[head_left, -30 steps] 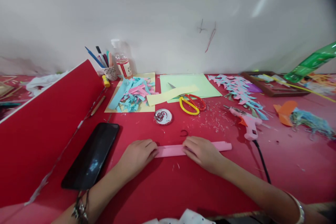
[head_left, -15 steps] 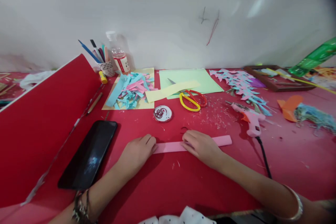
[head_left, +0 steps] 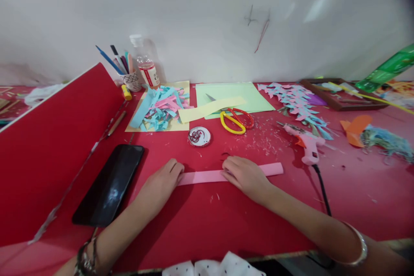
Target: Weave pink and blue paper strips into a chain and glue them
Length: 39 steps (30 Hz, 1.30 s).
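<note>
A long, narrow pink paper strip (head_left: 205, 176) lies across the red table in front of me. My left hand (head_left: 164, 180) has its fingers closed on the strip's left end, which they cover. Further right, my right hand (head_left: 244, 177) grips the strip at about its middle, thumb below and fingers above. The strip's right end sticks out past that hand and looks folded or layered. A short dark curl of string or wire (head_left: 225, 154) lies just beyond my right fingers. Beyond the hands sits a small white lid (head_left: 199, 137) holding dark red curls.
Yellow-and-red-handled scissors (head_left: 233, 121) rest by pale green sheets (head_left: 255, 95). A pink glue gun (head_left: 305, 140) with a black cord lies to the right. On the left are a black phone (head_left: 110, 185), an upright red board (head_left: 58, 151) and a heap of cut paper (head_left: 164, 108).
My left hand has slid left along the pink strip, so more of it shows between my hands. The right hand keeps its grip. The whole view has shifted slightly.
</note>
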Motion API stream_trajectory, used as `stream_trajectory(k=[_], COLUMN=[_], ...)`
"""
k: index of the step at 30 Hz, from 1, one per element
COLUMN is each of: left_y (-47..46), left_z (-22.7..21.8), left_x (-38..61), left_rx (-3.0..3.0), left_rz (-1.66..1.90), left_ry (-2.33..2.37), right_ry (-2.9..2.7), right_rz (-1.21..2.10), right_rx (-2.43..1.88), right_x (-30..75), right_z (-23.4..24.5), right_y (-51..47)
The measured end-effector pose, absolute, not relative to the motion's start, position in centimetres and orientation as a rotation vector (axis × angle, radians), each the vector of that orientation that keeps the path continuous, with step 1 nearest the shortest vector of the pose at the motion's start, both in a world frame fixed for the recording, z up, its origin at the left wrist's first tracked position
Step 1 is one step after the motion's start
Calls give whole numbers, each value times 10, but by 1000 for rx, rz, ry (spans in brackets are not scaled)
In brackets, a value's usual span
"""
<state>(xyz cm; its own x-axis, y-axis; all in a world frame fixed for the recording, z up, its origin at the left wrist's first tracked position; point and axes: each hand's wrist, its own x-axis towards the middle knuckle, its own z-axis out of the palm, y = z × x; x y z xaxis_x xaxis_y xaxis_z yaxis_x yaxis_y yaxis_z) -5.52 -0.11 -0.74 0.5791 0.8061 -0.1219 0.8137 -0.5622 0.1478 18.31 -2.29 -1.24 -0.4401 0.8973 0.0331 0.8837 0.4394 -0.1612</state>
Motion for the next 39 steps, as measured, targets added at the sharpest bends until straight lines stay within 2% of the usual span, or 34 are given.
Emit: stream_trajectory(k=[5, 11, 39], left_y=[-15, -30, -28], left_z=[-5, -7, -2], left_x=[-54, -29, -44], left_rx=[2890, 2951, 2793], left_rz=[32, 16, -79], left_ry=[1275, 793, 821], right_ry=[-2587, -2577, -2562], right_rz=[158, 142, 192], right_rx=[-1597, -1590, -1618], right_x=[182, 183, 183], right_z=[-13, -14, -12], right_y=[-22, -22, -22])
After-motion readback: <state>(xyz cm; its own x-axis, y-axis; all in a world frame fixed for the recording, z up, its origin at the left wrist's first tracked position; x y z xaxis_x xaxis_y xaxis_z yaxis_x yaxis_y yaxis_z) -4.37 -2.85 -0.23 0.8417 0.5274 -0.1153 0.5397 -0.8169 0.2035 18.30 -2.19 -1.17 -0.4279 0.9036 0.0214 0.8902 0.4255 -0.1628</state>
